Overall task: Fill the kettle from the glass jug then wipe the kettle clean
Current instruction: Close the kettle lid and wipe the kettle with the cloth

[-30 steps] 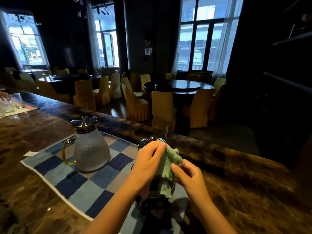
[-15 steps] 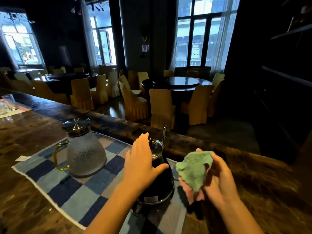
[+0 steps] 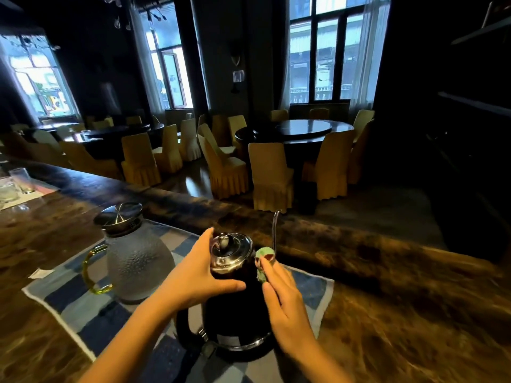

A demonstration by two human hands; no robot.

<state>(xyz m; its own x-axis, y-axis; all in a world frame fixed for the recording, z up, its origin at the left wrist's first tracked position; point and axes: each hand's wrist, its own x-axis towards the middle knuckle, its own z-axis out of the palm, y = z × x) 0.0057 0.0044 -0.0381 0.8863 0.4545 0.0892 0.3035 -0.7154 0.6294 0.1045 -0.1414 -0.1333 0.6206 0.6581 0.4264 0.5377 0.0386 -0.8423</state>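
Observation:
A black kettle (image 3: 235, 308) with a shiny metal lid and a thin gooseneck spout stands on a blue checked mat (image 3: 91, 322). My left hand (image 3: 193, 275) grips the kettle's upper left side just below the lid. My right hand (image 3: 282, 299) presses a small green cloth (image 3: 264, 257) against the kettle's right side, near the spout's base. Most of the cloth is hidden under my fingers. A frosted glass jug (image 3: 135, 261) with a metal lid and a yellow-green handle stands upright on the mat, to the left of the kettle.
The mat lies on a dark brown marbled counter (image 3: 401, 313) with a raised far ledge. Several drinking glasses (image 3: 16, 181) stand at the far left. A small white slip (image 3: 40, 273) lies beside the mat. Beyond the counter are round tables and yellow-covered chairs.
My right hand brought the green cloth from the open air at the right back onto the kettle's right side. My left hand shifted from the lid area to gripping the kettle's body.

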